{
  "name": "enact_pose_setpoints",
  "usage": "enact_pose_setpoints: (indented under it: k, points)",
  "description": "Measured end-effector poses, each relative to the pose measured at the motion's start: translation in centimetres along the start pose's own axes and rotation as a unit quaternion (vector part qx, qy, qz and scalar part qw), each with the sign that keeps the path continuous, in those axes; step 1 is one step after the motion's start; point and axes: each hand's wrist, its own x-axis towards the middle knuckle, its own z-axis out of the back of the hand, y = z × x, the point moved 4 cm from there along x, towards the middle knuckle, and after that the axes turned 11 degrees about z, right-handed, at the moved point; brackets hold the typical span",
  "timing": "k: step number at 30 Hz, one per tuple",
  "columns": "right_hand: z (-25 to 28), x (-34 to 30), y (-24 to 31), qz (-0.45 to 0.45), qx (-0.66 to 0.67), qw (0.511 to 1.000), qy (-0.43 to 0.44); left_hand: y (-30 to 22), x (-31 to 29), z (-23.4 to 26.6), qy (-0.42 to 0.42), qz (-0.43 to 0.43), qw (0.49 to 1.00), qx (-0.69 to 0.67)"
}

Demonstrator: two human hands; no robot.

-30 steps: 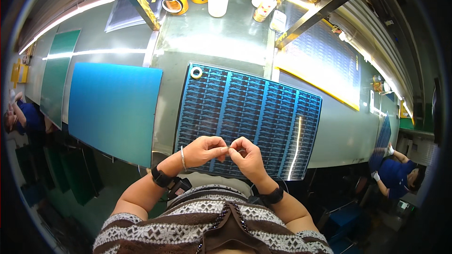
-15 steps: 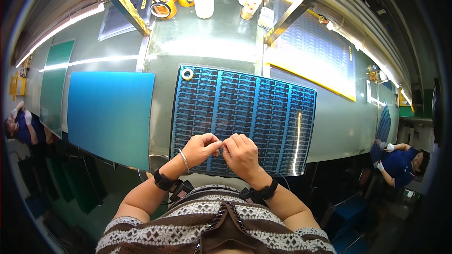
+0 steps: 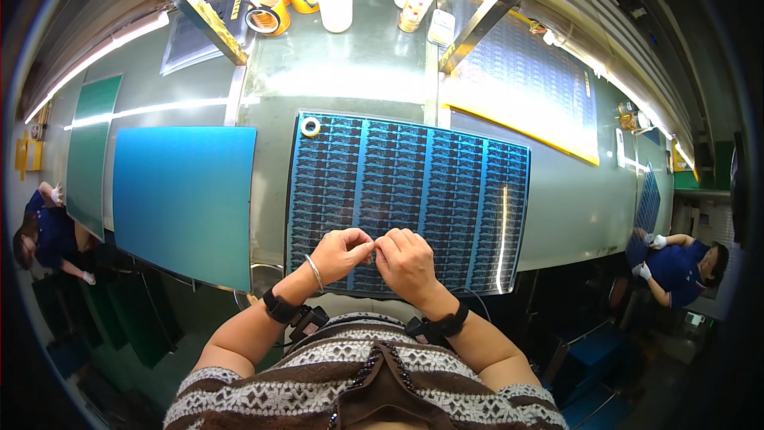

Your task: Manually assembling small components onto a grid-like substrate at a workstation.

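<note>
My left hand (image 3: 341, 255) and my right hand (image 3: 404, 259) meet fingertip to fingertip above the near edge of a patterned film sheet (image 3: 398, 183). Both are closed in a pinch, and whatever lies between the fingertips is too small to make out. Rows of dark printed shapes on blue cover the sheet, and a glossy clear layer reflects a streak of light at its right side. A small roll of tape (image 3: 310, 127) rests on the sheet's far left corner.
A plain blue panel (image 3: 185, 203) lies to the left, with a green panel (image 3: 91, 151) beyond it. Tape rolls (image 3: 268, 14), a white bottle (image 3: 336, 4) and a yellow-edged film (image 3: 533, 72) are at the back. Co-workers (image 3: 52, 227) (image 3: 676, 269) sit at both sides.
My hands stay pinched together in nearly the same place. The view has shifted slightly. At the far left, the co-worker's arms have moved apart, one now lower.
</note>
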Motion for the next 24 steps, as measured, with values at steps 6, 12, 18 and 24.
enact_pose_setpoints:
  k: [6, 12, 18, 24]
  points:
    - [-0.1, 0.0, 0.2, 0.012, 0.0, 1.0, -0.017, 0.7, 0.1, 0.0, -0.031, -0.024, 0.998, -0.041]
    - [0.2, -0.2, 0.0, -0.007, 0.043, 0.999, -0.021, 1.3, 0.3, 0.2, -0.032, -0.031, 0.999, -0.011]
    - [0.1, -1.5, -3.8, -0.279, 0.403, 0.871, 0.024, -0.8, -0.2, -0.7, 0.06, -0.033, 0.998, -0.015]
    - [1.0, -0.8, -4.7, -0.276, 0.473, 0.836, 0.047, -2.2, 0.9, -1.4, 0.066, -0.075, 0.995, -0.03]
